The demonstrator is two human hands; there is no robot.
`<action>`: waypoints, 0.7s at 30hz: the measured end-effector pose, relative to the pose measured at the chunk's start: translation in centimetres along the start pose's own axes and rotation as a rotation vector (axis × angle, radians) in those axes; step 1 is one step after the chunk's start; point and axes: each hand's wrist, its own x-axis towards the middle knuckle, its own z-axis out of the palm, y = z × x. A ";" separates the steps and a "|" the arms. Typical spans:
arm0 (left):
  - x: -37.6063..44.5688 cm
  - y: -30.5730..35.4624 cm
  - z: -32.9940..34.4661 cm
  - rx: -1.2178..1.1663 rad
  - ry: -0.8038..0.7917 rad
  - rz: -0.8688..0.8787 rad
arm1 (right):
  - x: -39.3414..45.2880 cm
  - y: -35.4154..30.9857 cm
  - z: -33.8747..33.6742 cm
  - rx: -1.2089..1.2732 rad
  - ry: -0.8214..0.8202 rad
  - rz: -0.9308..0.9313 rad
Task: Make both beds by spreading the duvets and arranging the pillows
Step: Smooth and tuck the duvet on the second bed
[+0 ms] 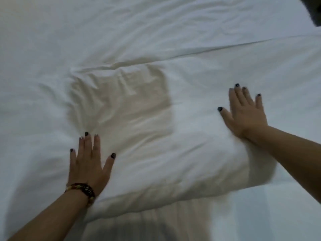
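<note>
My left hand (88, 164) lies flat, palm down, fingers straight and slightly spread, on the soft white fabric duvet (156, 162). It presses near the folded near edge of the duvet, towards its left side, and a braided red, yellow and black bracelet (81, 190) sits round that wrist. My right hand (246, 115) is also flat and open, fingers straight and pointing away from me, pressing on the duvet's right part, a little farther from me than the left. Neither hand grips anything; both only press on the cloth.

The duvet lies under and between my two hands, its thick rolled edge running from below my left wrist across to below my right forearm, where the corner bulges up. Between my hands the cloth is rumpled, with a cluster of creases just beyond my left fingertips and a dimmer, yellowish shadowed patch in the middle. Beyond the duvet's far edge, which runs as a long seam to the right, spreads the smooth white bed sheet (156, 23). A dark blurred shape (312, 9) shows in the upper right corner; I cannot tell what it is.
</note>
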 end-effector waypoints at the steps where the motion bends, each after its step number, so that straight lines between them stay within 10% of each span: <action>1: -0.4 0.7 -0.3 -0.048 -0.002 -0.032 | -0.6 0.3 -0.4 0.036 0.012 0.100; 10: -4.1 10.0 1.1 -0.193 0.009 0.079 | -13.0 -15.9 3.0 0.132 0.152 -0.543; 21: -5.6 2.8 -5.1 -0.202 -0.370 0.233 | -14.0 -9.0 -3.1 0.227 -0.152 0.121</action>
